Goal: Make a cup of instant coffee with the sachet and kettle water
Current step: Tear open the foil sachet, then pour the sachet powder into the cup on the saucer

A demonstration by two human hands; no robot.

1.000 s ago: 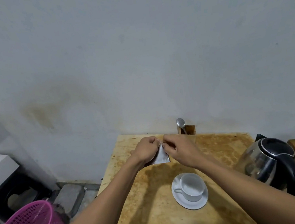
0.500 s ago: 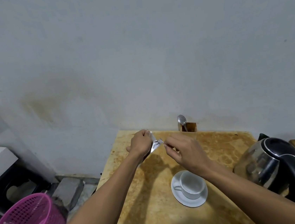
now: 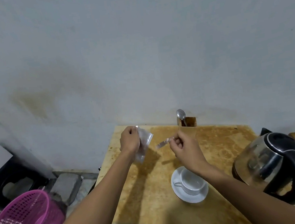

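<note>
- Head view: my left hand pinches the sachet by its upper edge, above the table's far-left corner; my right hand pinches the torn strip, apart from it.
- Sachet looks light, thin, crinkly foil, likely slippery; I'd grip its lower body when tipping.
- Cup sits on its saucer, kettle at right.
- Stained wooden table against a pale wall; pink basket on the floor at left.

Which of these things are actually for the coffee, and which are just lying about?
For the coffee:
sachet in left hand
torn-off strip in right hand
cup on saucer
kettle
spoon

Lying about:
pink basket
</note>
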